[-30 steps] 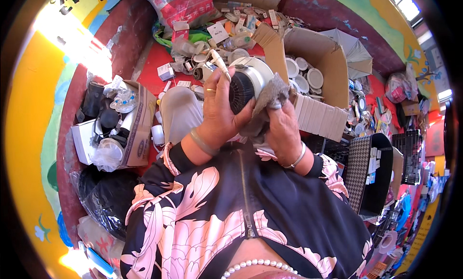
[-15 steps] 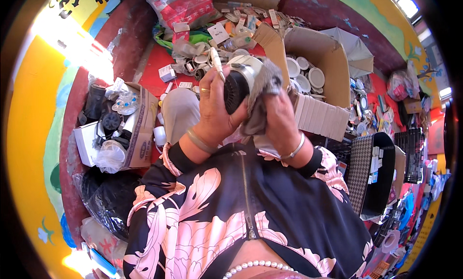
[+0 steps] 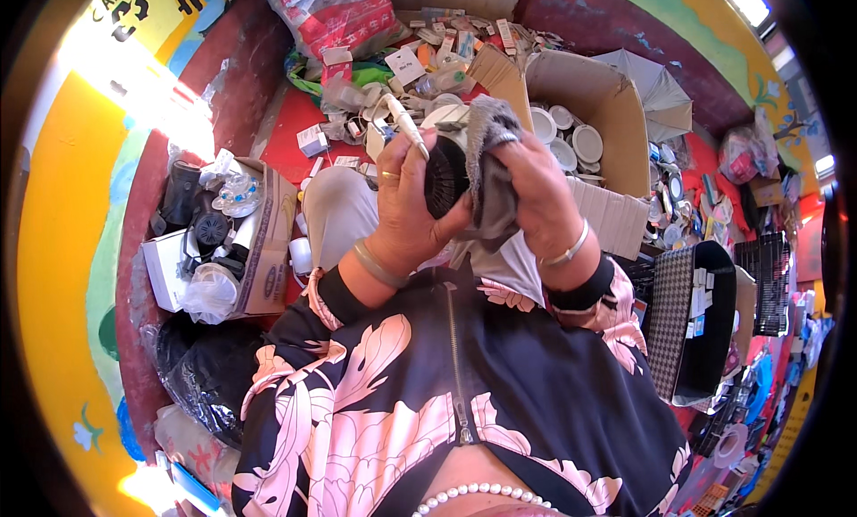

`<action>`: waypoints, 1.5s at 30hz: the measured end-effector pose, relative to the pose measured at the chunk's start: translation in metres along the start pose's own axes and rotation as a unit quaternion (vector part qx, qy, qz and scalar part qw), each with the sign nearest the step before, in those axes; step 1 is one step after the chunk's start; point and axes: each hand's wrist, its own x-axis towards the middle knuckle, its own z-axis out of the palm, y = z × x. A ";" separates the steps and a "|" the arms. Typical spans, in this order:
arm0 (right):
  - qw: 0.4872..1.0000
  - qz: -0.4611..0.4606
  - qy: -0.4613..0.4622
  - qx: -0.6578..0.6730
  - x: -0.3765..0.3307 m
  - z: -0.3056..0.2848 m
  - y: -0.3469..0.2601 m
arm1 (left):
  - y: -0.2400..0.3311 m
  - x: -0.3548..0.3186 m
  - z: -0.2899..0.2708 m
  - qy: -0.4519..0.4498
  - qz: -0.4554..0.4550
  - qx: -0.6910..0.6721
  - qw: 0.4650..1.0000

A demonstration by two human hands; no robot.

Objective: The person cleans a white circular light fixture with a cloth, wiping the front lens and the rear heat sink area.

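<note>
My left hand [image 3: 406, 195] is closed around a round white device [image 3: 444, 117] with a black ribbed end [image 3: 446, 176]. It looks like a light fitting, but its exact kind is unclear. A thin white stick-like part [image 3: 406, 124] juts up beside my left fingers; whether it belongs to the device I cannot tell. In my right hand [image 3: 546, 191] a crumpled grey cloth [image 3: 494, 173] is gripped and pressed against the device's right side. The cloth covers much of that side. Both hands are raised in front of my chest, above my knees.
An open cardboard box [image 3: 616, 115] at the far right holds round white fittings. On the left, another carton [image 3: 270, 240] is full of mixed items. Small boxes and plastic packs [image 3: 424, 66] lie heaped at the back. A checkered bin [image 3: 671, 316] stands at the right.
My right hand and the cloth have shifted slightly right and round the device's side. The device has tilted a little, its ribbed end turned. My left hand keeps its hold.
</note>
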 end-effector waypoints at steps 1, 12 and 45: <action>0.999 0.028 -0.022 0.025 0.004 0.001 -0.006 | 0.000 -0.002 0.000 0.002 0.012 0.003 1.000; 0.926 -0.283 -0.011 -0.249 -0.021 0.015 0.067 | 0.013 0.010 -0.003 0.079 -0.239 -0.268 0.930; 0.946 -0.290 0.084 -0.119 0.035 -0.127 0.097 | -0.015 0.004 -0.006 0.067 -0.390 -0.608 0.689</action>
